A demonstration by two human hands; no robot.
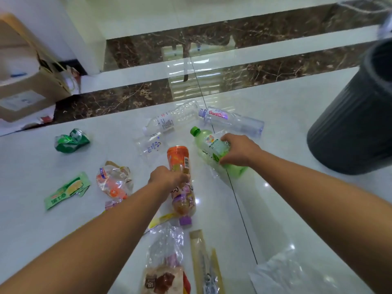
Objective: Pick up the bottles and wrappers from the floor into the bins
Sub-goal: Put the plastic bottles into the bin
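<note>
Head view: left grip (167, 179) grasps one orange bottle (179, 158), right grip (239, 149) one green bottle (212, 143).

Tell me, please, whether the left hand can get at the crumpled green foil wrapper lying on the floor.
Probably not yet: the left hand grips the orange-labelled plastic bottle, so it is full. Little seems to lie between it and the crumpled green foil wrapper.

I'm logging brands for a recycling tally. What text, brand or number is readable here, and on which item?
"Ganten": red letters on the clear bottle with the lilac cap.
"B1", uncertain, seen upside down: brown snack wrapper.
Too blurred or small to read: characters on the green wrapper, barcode digits on the orange bottle, label of the green-capped bottle, sticker on the cardboard box.
</note>
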